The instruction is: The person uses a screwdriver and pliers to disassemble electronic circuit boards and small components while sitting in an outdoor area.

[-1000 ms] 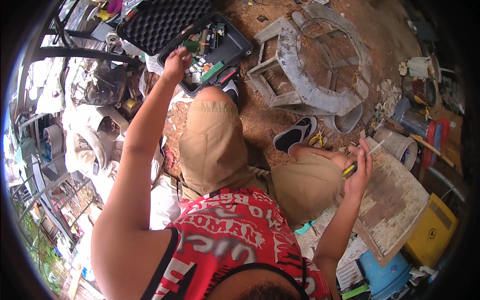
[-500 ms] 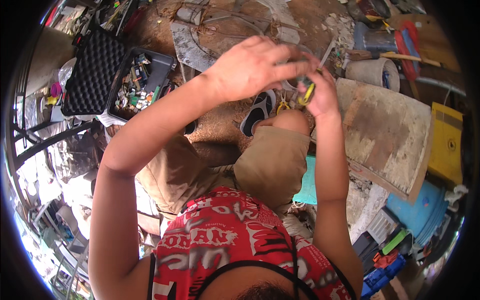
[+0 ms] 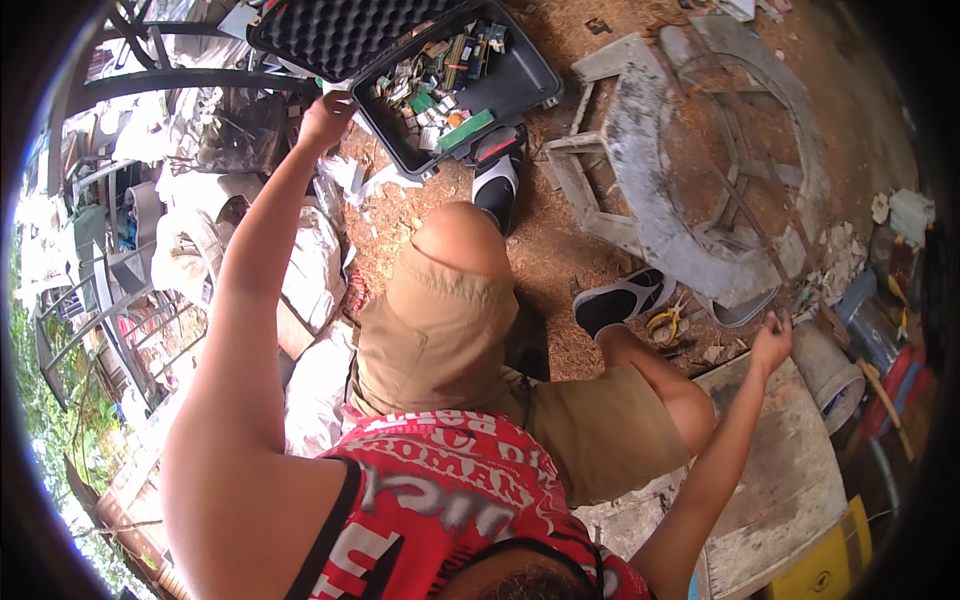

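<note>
My left hand (image 3: 328,121) is stretched out at the near left corner of an open black case (image 3: 540,88). Its fingers are bent together, and whatever they grip is too small to make out. Circuit boards and chips (image 3: 440,100) in green, white and brown lie heaped in the case, with a green strip (image 3: 466,131) along its near side. Far to the right, my right hand (image 3: 771,345) hangs over a worn wooden board (image 3: 775,450). Its fingers are curled, with a small dark bit at the tips that I cannot name.
Yellow-handled pliers (image 3: 664,322) lie on the ground beside my right shoe (image 3: 622,300). Beyond stands a grey metal frame (image 3: 650,150) with a round opening. A grey bucket (image 3: 828,375) is right of my right hand. Scrap and white sacks (image 3: 315,270) crowd the left.
My hands have parted from in front of me: the left reached out to the case, the right swung outward. The yellow tool in my right hand no longer shows there. The view turned left.
</note>
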